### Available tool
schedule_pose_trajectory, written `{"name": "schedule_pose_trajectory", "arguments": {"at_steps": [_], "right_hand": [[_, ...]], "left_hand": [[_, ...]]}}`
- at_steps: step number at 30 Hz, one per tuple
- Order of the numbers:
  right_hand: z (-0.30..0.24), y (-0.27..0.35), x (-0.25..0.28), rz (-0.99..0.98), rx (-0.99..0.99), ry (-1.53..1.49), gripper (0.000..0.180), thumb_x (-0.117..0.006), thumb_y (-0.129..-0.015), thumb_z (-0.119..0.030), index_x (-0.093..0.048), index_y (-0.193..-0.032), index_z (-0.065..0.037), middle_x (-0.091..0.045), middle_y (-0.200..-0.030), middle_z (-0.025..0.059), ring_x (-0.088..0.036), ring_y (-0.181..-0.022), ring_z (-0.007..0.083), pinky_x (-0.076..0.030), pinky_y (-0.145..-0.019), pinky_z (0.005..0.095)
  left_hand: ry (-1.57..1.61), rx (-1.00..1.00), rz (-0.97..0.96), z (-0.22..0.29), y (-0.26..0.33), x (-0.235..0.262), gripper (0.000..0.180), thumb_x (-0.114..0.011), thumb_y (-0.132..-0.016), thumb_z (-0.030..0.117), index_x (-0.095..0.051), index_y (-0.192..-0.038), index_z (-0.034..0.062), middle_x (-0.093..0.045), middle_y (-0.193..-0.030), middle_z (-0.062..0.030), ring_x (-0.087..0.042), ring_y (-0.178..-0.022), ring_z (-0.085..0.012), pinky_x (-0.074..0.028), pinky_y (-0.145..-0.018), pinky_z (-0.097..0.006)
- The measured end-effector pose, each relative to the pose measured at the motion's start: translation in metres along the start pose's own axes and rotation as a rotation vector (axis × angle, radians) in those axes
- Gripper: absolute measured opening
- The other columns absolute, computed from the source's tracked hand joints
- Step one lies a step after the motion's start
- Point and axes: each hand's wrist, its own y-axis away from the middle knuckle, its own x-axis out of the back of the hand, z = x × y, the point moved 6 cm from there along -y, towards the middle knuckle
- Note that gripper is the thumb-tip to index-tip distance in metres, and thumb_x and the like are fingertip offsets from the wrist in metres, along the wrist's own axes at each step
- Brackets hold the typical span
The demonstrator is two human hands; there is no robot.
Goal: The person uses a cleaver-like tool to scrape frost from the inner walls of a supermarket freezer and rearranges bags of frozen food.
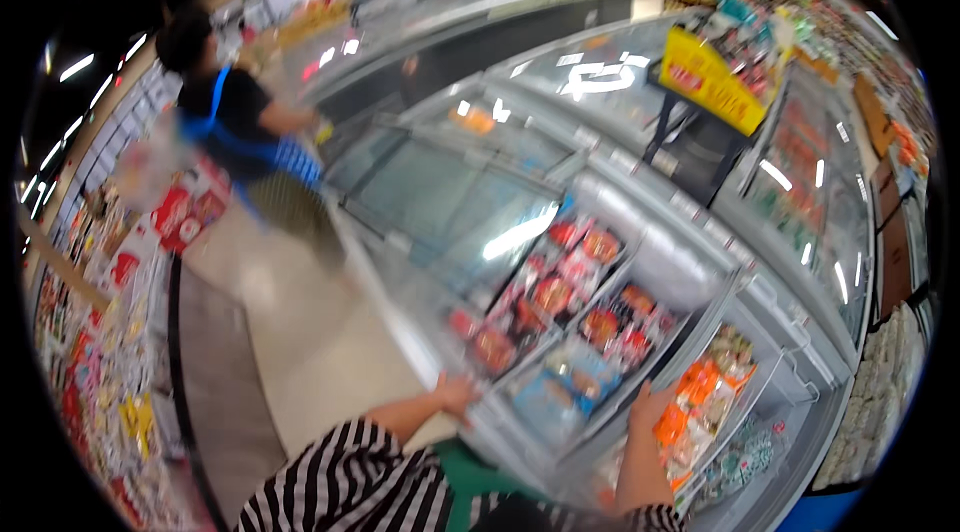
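Note:
Both of my arms, in black-and-white striped sleeves, reach over a chest freezer point(500, 462). My left hand point(457, 398) rests at the freezer's side rim, its fingers loosely extended and somewhat blurred. Farther right, my right hand point(648, 414) is over the divider beside orange-and-clear food packs point(690, 402); thumb and fingers look apart. Neither hand visibly holds a product. Between them lie blue packs point(570, 382), with red-and-black packs point(550, 294) farther in. A glass lid point(450, 192) covers the freezer's far part.
At the left, a person point(240, 122) with blue straps stands in the aisle point(300, 332). A yellow sign point(712, 82) stands on the freezers ahead. Stocked shelves point(110, 372) line the left side. A wire basket point(770, 372) sits inside the right compartment.

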Motion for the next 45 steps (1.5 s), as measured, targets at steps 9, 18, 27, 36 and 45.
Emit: {"name": "schedule_pose_trajectory", "arguments": {"at_steps": [9, 18, 27, 36, 45], "right_hand": [[-0.010, 0.013, 0.008, -0.037, -0.037, -0.047, 0.072, -0.057, -0.083, -0.011, -0.014, -0.139, 0.005, -0.027, -0.140, 0.0258, -0.033, -0.126, 0.0376, -0.026, -0.105, 0.0376], [0.015, 0.005, 0.001, -0.106, -0.104, -0.053, 0.077, -0.059, -0.083, -0.017, -0.011, -0.139, 0.006, -0.029, -0.138, 0.0281, -0.036, -0.124, 0.0380, -0.028, -0.103, 0.0376], [0.008, 0.049, 0.003, -0.124, -0.078, -0.014, 0.070, -0.051, -0.087, -0.018, -0.010, -0.139, 0.006, -0.030, -0.136, 0.0303, -0.037, -0.123, 0.0396, -0.030, -0.102, 0.0391], [-0.010, 0.124, 0.008, -0.215, -0.388, 0.118, 0.074, -0.056, -0.082, -0.025, -0.018, -0.138, 0.003, -0.036, -0.132, 0.0285, -0.039, -0.120, 0.0417, -0.035, -0.098, 0.0444], [-0.023, 0.182, 0.026, 0.004, -0.029, 0.662, 0.072, -0.063, -0.069, -0.020, -0.033, -0.130, 0.004, -0.040, -0.129, 0.0266, -0.034, -0.122, 0.0415, -0.027, -0.103, 0.0464]], "left_hand": [[0.194, -0.032, 0.154, 0.004, 0.021, 0.000, 0.092, -0.074, -0.052, 0.059, -0.045, -0.131, 0.0229, -0.031, -0.143, -0.0100, -0.012, -0.137, -0.0308, -0.006, -0.102, -0.064], [0.284, -0.056, 0.160, 0.005, 0.019, -0.002, 0.087, -0.075, -0.051, 0.056, -0.050, -0.127, 0.0215, -0.034, -0.141, -0.0087, -0.014, -0.137, -0.0287, -0.003, -0.103, -0.063], [0.242, -0.059, 0.098, 0.008, 0.026, 0.008, 0.083, -0.073, -0.055, 0.056, -0.049, -0.128, 0.0222, -0.038, -0.137, -0.0094, -0.020, -0.135, -0.0291, -0.008, -0.104, -0.063], [0.516, -0.440, 0.311, -0.008, 0.022, -0.008, 0.082, -0.073, -0.063, 0.046, -0.041, -0.133, 0.0208, -0.032, -0.142, -0.0112, -0.021, -0.135, -0.0286, -0.011, -0.105, -0.058], [0.880, -0.383, 0.768, -0.110, 0.081, -0.016, 0.073, -0.066, -0.073, 0.038, -0.039, -0.131, 0.0030, -0.040, -0.134, -0.0178, -0.034, -0.126, -0.0338, -0.027, -0.106, -0.039]]}}
